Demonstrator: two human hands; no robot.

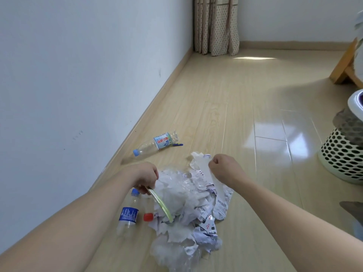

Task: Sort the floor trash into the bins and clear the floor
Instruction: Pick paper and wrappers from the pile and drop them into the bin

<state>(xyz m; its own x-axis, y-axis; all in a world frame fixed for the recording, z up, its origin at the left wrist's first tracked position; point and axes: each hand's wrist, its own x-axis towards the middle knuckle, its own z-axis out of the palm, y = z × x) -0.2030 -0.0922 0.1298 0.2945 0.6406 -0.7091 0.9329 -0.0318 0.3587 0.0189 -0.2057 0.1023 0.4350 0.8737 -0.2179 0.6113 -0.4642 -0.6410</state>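
Gripping paper scraps (188, 203) with both hands, glossy wood floor (225, 114), white wall (78, 65)

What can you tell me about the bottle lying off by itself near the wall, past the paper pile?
The lone bottle is clear plastic and looks empty, with a light blue cap on and a white and pale blue label carrying red print. It lies on its side on the wooden floor, cap end nearer the camera and the wall's baseboard, base pointing away. A small blue object sits right by its base; contact is unclear. Neither hand touches it, and it lies apart from the paper pile.
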